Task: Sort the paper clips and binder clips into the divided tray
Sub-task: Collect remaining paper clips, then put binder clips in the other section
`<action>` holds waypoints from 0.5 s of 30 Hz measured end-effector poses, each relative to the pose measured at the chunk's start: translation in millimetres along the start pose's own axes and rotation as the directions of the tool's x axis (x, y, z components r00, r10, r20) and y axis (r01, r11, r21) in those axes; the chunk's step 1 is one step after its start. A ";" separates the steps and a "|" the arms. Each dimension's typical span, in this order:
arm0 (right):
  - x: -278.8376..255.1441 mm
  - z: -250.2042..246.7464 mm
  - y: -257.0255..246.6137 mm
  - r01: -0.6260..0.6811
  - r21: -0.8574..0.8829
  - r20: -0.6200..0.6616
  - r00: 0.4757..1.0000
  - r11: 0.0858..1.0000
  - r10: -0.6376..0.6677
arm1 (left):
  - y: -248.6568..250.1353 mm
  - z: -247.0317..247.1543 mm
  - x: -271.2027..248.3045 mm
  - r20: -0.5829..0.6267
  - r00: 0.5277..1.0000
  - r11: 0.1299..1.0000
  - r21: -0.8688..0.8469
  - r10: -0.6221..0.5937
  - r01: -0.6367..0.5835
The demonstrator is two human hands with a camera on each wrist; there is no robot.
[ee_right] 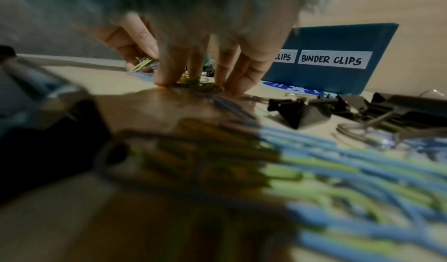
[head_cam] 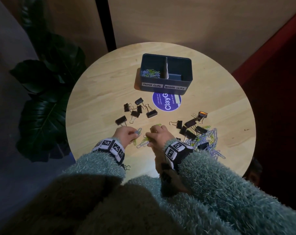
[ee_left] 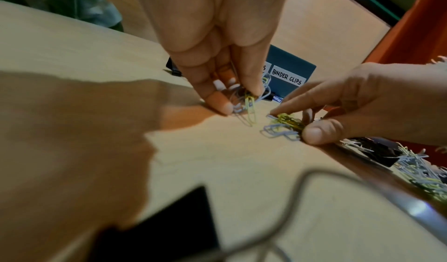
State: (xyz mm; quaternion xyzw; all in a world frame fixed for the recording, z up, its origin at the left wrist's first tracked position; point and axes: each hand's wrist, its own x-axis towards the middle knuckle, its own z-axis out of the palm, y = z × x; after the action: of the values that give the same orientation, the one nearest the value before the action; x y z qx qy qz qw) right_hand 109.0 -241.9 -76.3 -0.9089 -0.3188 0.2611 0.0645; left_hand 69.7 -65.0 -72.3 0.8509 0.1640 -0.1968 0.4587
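A dark blue divided tray (head_cam: 166, 82) stands at the back of the round table, labelled PAPER CLIPS on the left and BINDER CLIPS on the right. Paper clips (head_cam: 151, 73) lie in its left compartment; the right one looks bare. My left hand (head_cam: 134, 134) (ee_left: 241, 98) pinches a small bundle of green and lilac paper clips (ee_left: 250, 105) just above the wood. My right hand (head_cam: 149, 138) (ee_left: 290, 126) curls over a little heap of paper clips (ee_left: 280, 128) on the table, thumb and fingers closing round it; its fingertips (ee_right: 167, 79) press on the wood.
Black binder clips (head_cam: 137, 111) lie scattered left of centre. More binder clips (head_cam: 189, 126) sit at the right, mixed into a large pile of paper clips (head_cam: 210, 141). A purple round sticker (head_cam: 166, 102) lies before the tray. One binder clip (head_cam: 127, 167) sits by my left sleeve.
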 end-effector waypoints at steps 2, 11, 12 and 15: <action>1.6 3.5 -0.1 0.018 0.034 -0.042 0.999 0.999 -0.016 | -2.3 2.3 0.4 -0.010 1.000 1.000 -0.027 -0.010 0.010; 15.2 -1.2 -9.5 0.048 -0.049 0.044 0.998 0.998 -0.046 | 8.2 0.3 9.3 -0.015 1.000 1.000 0.006 0.013 -0.012; 15.5 -0.8 -10.8 0.053 -0.077 0.051 0.998 0.996 -0.049 | 10.8 -0.3 10.5 -0.014 1.000 1.000 0.014 0.023 -0.023; 16.9 -0.3 -13.9 0.067 -0.160 0.072 0.996 0.985 -0.056 | 15.3 -1.3 16.4 -0.023 0.999 0.999 -0.004 0.041 -0.041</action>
State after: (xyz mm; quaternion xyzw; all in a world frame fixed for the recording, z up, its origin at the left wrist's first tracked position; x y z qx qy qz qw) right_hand 112.7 -220.6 -79.5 -0.8915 -0.3689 0.2628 -0.0125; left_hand 91.3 -70.3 -68.7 0.8553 0.1523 -0.1774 0.4625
